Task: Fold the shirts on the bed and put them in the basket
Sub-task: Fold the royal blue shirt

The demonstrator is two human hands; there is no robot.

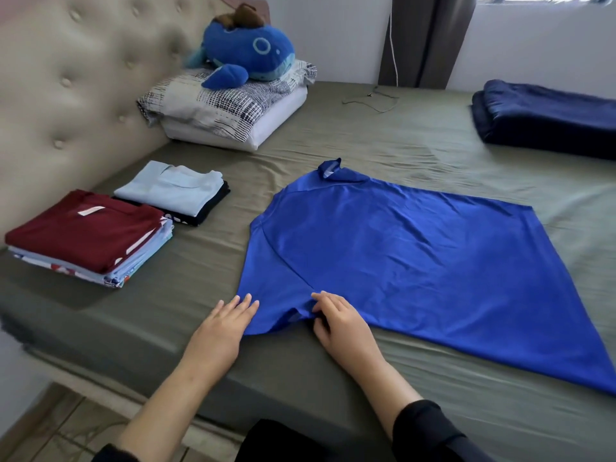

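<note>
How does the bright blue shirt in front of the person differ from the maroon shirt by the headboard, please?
The bright blue shirt lies spread flat, unfolded; the maroon shirt is folded into a compact rectangle. The blue one rests directly on the bed sheet; the maroon one tops a stack of folded clothes. The left hand and right hand touch the blue shirt's sleeve; nothing touches the maroon one. Both are on the bed.
</note>
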